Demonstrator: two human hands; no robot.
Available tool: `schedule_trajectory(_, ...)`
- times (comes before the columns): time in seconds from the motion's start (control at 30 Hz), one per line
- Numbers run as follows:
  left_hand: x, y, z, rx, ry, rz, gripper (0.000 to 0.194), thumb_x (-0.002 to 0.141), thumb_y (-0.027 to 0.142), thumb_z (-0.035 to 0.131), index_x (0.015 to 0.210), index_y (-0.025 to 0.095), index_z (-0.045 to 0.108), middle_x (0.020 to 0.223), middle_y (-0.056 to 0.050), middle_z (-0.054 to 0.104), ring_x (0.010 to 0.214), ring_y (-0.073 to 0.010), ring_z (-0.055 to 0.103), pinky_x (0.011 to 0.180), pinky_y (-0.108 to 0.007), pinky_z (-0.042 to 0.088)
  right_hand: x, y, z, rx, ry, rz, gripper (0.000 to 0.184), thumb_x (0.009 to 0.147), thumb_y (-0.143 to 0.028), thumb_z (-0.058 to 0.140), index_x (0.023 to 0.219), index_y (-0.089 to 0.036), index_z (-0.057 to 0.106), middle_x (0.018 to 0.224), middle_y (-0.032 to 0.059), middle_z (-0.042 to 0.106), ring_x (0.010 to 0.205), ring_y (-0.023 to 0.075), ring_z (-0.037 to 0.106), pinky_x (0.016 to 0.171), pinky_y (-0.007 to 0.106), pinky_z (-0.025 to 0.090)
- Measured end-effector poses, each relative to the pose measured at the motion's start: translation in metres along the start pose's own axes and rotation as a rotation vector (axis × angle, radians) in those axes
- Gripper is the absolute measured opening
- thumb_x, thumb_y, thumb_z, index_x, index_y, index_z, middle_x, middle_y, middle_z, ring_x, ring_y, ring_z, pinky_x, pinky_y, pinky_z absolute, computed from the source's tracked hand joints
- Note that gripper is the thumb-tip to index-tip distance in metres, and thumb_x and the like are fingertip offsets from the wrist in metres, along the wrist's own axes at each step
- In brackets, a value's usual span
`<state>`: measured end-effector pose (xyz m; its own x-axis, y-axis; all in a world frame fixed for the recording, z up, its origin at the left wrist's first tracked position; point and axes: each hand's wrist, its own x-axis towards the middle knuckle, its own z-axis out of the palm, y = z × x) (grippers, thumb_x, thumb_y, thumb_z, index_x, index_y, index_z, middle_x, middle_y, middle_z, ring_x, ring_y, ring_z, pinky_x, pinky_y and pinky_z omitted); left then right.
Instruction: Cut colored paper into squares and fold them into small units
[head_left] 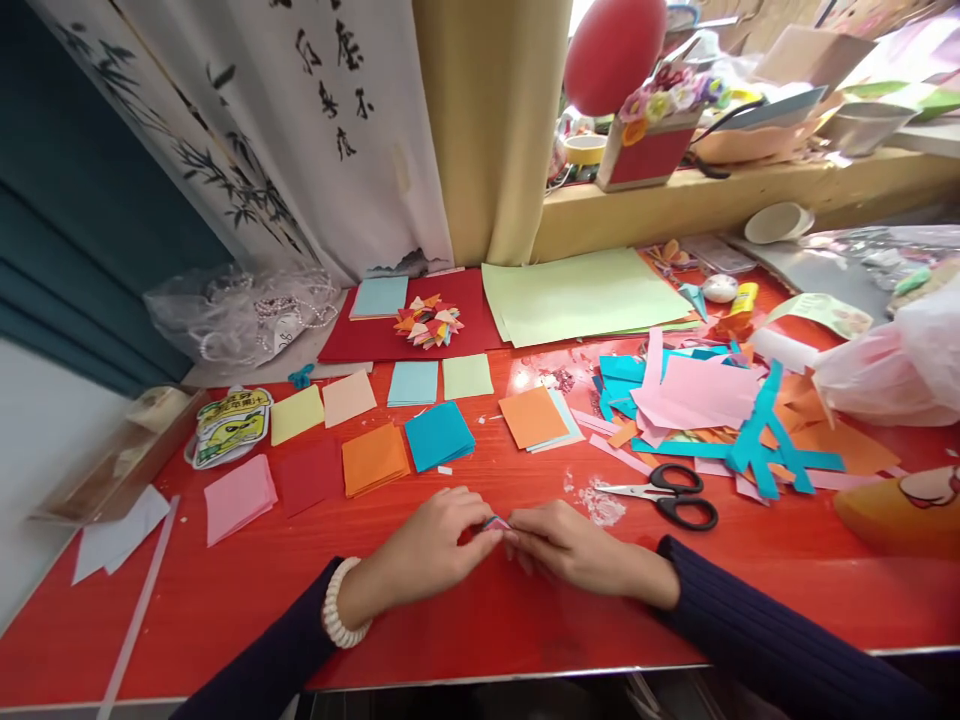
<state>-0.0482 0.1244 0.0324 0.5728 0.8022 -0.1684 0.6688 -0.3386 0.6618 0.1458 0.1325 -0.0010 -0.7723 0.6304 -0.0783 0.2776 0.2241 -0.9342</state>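
Close to the table's front edge, my left hand (442, 545) and my right hand (559, 540) meet, fingertips pinched on a small folded piece of paper (495, 523). Mostly hidden by the fingers, it shows a bit of blue and pink. Beyond my hands lie stacks of square paper: blue (440, 437), orange (375, 460), dark red (309, 478) and pink (240, 500). Black-handled scissors (667, 492) rest right of my right hand, blades toward it. Further back, a folded paper ring (428, 322) in several colours sits on dark red sheets (360, 340).
Paper scraps (705, 400) are heaped at the right. Large light green sheets (585, 295) lie at the back. A clear bag of beads (247, 315) and a cardboard box (124, 455) are at the left. A pale strip (142, 600) crosses the left side.
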Motion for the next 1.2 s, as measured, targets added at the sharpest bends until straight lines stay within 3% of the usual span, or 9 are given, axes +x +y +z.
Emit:
schedule_trajectory(0.17, 0.017, 0.012, -0.001, -0.069, -0.075, -0.036, 0.032, 0.087, 0.034, 0.049, 0.063, 0.015, 0.057, 0.064, -0.002, 0.057, 0.065, -0.0126, 0.051, 0.06, -0.023, 0.037, -0.011, 0.006, -0.005, 0.07, -0.016, 0.02, 0.033, 0.092, -0.036, 0.035, 0.068, -0.018, 0.049, 0.057, -0.0019, 0.048, 0.051, 0.0095, 0.042, 0.052, 0.022, 0.034)
schedule_trajectory(0.3, 0.036, 0.02, -0.017, -0.384, -0.377, 0.051, 0.035, 0.086, 0.039, 0.05, 0.064, 0.014, 0.06, 0.062, -0.002, 0.06, 0.062, -0.0109, 0.055, 0.058, -0.021, 0.04, -0.019, 0.003, -0.016, 0.344, -0.204, 0.108, 0.039, 0.091, -0.046, 0.035, 0.076, -0.017, 0.055, 0.054, -0.002, 0.05, 0.044, 0.0085, 0.042, 0.047, 0.021, 0.035)
schedule_trajectory(0.37, 0.045, 0.021, -0.024, -0.393, -0.42, 0.08, 0.037, 0.088, 0.043, 0.045, 0.069, 0.014, 0.06, 0.068, -0.002, 0.062, 0.064, -0.0105, 0.056, 0.058, -0.02, 0.041, -0.022, 0.003, -0.024, 0.428, -0.176, 0.164, 0.042, 0.09, -0.05, 0.035, 0.077, -0.016, 0.055, 0.052, -0.0024, 0.05, 0.041, 0.0079, 0.041, 0.044, 0.02, 0.034)
schedule_trajectory(0.57, 0.069, 0.024, -0.021, -0.126, -0.107, 0.082, 0.021, 0.088, 0.032, 0.048, 0.075, 0.017, 0.054, 0.074, 0.001, 0.058, 0.066, -0.01, 0.049, 0.058, -0.021, 0.034, -0.024, 0.005, -0.044, 0.263, 0.111, 0.178, 0.039, 0.091, -0.045, 0.038, 0.067, -0.017, 0.05, 0.049, -0.003, 0.046, 0.046, 0.0083, 0.041, 0.048, 0.021, 0.032)
schedule_trajectory(0.67, 0.074, 0.03, -0.015, -0.242, -0.15, 0.077, 0.019, 0.085, 0.018, 0.049, 0.066, 0.016, 0.048, 0.067, 0.003, 0.052, 0.062, -0.0083, 0.044, 0.055, -0.02, 0.032, -0.025, 0.004, -0.049, 0.268, 0.106, 0.179, 0.039, 0.091, -0.045, 0.039, 0.066, -0.017, 0.051, 0.048, -0.0029, 0.047, 0.045, 0.0085, 0.041, 0.047, 0.022, 0.032)
schedule_trajectory(0.8, 0.081, 0.033, -0.02, -0.406, -0.253, 0.058, 0.018, 0.083, 0.024, 0.053, 0.067, 0.016, 0.05, 0.066, 0.002, 0.053, 0.063, -0.0093, 0.046, 0.058, -0.02, 0.037, -0.026, 0.003, -0.053, 0.506, -0.035, 0.216, 0.041, 0.087, -0.049, 0.043, 0.068, -0.016, 0.056, 0.047, -0.0029, 0.049, 0.037, 0.0068, 0.039, 0.04, 0.02, 0.03)
schedule_trajectory(0.87, 0.095, 0.026, -0.03, -0.383, -0.221, 0.074, 0.021, 0.082, 0.031, 0.053, 0.067, 0.017, 0.053, 0.066, 0.001, 0.056, 0.064, -0.0106, 0.049, 0.058, -0.022, 0.039, -0.024, 0.006, -0.056, 0.596, 0.021, 0.24, 0.043, 0.087, -0.052, 0.042, 0.071, -0.015, 0.058, 0.047, -0.0026, 0.05, 0.035, 0.0061, 0.039, 0.038, 0.02, 0.028)
schedule_trajectory(1.03, 0.169, -0.018, -0.056, -0.096, 0.087, 0.029, 0.025, 0.081, 0.039, 0.053, 0.07, 0.018, 0.059, 0.07, -0.001, 0.061, 0.064, -0.0124, 0.052, 0.056, -0.024, 0.039, -0.015, 0.019, -0.063, 0.636, 0.412, 0.324, 0.044, 0.086, -0.052, 0.042, 0.1, -0.014, 0.059, 0.048, -0.0053, 0.047, 0.032, 0.0057, 0.035, 0.033, 0.019, 0.023)
schedule_trajectory(1.2, 0.215, -0.047, -0.049, 0.093, 0.253, -0.027, 0.015, 0.08, 0.031, 0.057, 0.083, 0.016, 0.059, 0.072, -0.003, 0.06, 0.068, -0.0151, 0.053, 0.059, -0.027, 0.038, -0.01, 0.018, -0.067, 0.582, 0.443, 0.356, 0.043, 0.086, -0.05, 0.042, 0.095, -0.012, 0.061, 0.045, -0.0058, 0.043, 0.034, 0.0049, 0.03, 0.034, 0.019, 0.02)
